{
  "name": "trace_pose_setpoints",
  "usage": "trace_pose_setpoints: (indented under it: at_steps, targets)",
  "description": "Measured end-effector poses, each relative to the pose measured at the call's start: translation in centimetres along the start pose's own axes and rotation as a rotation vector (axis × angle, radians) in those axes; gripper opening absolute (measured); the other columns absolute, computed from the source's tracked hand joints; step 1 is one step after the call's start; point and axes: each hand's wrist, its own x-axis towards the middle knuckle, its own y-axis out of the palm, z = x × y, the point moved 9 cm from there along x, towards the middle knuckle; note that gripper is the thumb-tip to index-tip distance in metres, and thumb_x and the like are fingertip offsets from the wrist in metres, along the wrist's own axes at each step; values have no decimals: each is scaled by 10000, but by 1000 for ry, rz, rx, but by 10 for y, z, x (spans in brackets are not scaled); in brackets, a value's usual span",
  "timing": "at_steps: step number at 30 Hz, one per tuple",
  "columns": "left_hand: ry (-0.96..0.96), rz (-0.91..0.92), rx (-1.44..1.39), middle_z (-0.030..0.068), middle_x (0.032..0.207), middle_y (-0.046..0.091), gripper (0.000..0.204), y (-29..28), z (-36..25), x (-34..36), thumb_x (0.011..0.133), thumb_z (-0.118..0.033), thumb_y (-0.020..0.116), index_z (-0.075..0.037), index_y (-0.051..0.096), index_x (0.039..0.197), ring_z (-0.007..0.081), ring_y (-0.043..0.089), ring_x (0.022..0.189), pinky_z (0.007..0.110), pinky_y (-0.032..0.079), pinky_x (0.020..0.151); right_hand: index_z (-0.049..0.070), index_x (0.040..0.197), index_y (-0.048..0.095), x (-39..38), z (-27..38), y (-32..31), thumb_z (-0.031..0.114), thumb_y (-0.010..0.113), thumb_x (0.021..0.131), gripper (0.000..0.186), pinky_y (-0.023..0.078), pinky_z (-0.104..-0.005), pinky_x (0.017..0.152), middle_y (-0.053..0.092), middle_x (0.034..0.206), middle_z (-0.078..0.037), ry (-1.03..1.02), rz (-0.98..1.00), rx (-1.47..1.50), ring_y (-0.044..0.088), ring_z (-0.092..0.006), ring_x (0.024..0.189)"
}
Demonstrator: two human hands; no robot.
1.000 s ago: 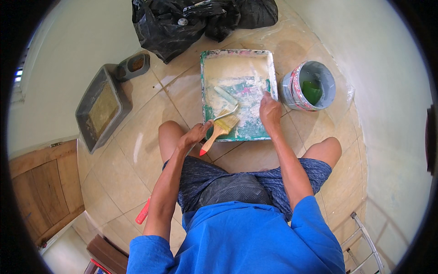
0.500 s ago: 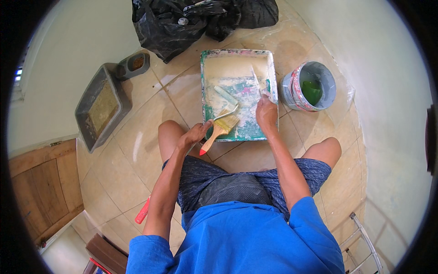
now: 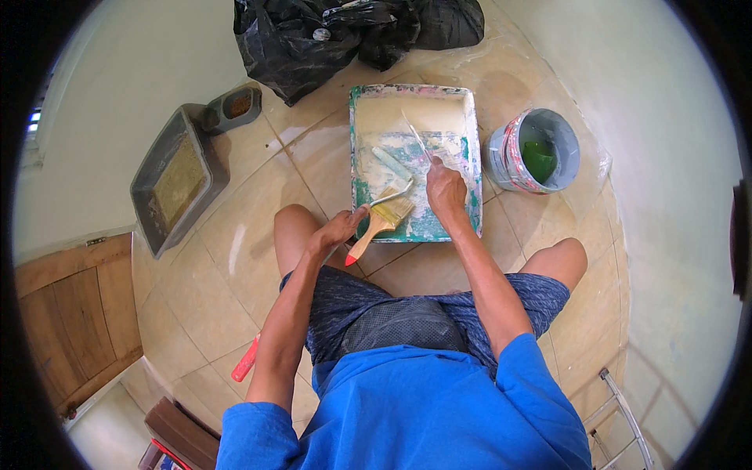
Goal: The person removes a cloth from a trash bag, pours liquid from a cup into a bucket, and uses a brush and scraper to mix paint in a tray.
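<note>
A paint tray (image 3: pixel 477 180), smeared white and green, lies on the floor before me, with cream paint (image 3: pixel 439 112) in its far end. My left hand (image 3: pixel 341 225) grips the metal rod of a paint roller (image 3: pixel 392 163); its sleeve is over the tray and its red handle shows past my left forearm. A flat paintbrush (image 3: pixel 379 228) with a wooden, red-tipped handle lies across the tray's near left edge, beside my left hand. Over the tray, my right hand (image 3: pixel 447 190) is closed on a thin, paint-coated stick-like tool (image 3: pixel 416 133), whose tip points at the paint.
To the tray's right stands a bucket (image 3: pixel 513 153) with something green inside. Black plastic bags (image 3: pixel 294 59) lie beyond the tray. At left are a grey litter tray (image 3: pixel 205 160) and a double pet bowl (image 3: pixel 233 108). A metal ladder (image 3: pixel 627 411) is at lower right.
My right hand has moved left and slightly nearer me, and the thin tool's tip has swung left over the paint. My left hand and the roller have hardly moved.
</note>
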Motion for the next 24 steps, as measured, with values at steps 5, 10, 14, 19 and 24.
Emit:
trace_pose_setpoints:
  at_steps: [5, 10, 14, 19, 24]
  targets:
    - [-102, 17, -18, 260, 921, 572, 756, 1, 14, 5, 842, -582, 283, 109, 519, 1039, 321, 536, 883, 355, 389, 820, -14, 920, 553, 5, 9, 6, 121, 348, 836, 260, 473, -458, 596, 581, 665, -236, -106, -18, -9, 590, -386, 651]
    - [-38, 23, -49, 258, 884, 574, 791, 1, -4, -1, 831, -608, 266, 118, 525, 1011, 309, 556, 826, 361, 416, 768, 5, 868, 553, 12, 19, 3, 136, 354, 829, 241, 467, -469, 609, 574, 674, -244, -70, -2, 36, 579, -402, 656]
    - [-54, 36, 21, 267, 876, 567, 798, -1, 2, -1, 832, -611, 257, 122, 521, 1004, 324, 545, 873, 370, 402, 795, 32, 848, 549, 18, 28, 19, 147, 352, 823, 230, 461, -475, 591, 567, 660, -238, -178, -39, -28, 570, -402, 643]
    - [29, -62, 8, 273, 835, 565, 804, -3, 6, 2, 835, -607, 247, 136, 530, 955, 347, 532, 852, 381, 385, 809, 12, 824, 528, 26, 16, 7, 143, 374, 814, 202, 465, -477, 592, 566, 654, -223, -41, -18, 29, 571, -397, 645]
    - [-10, 19, -2, 284, 835, 565, 807, 2, 7, 9, 837, -606, 247, 143, 534, 929, 346, 525, 836, 374, 377, 805, 15, 847, 553, 29, 21, 26, 150, 374, 816, 226, 463, -480, 623, 571, 681, -249, -165, -60, 39, 575, -407, 673]
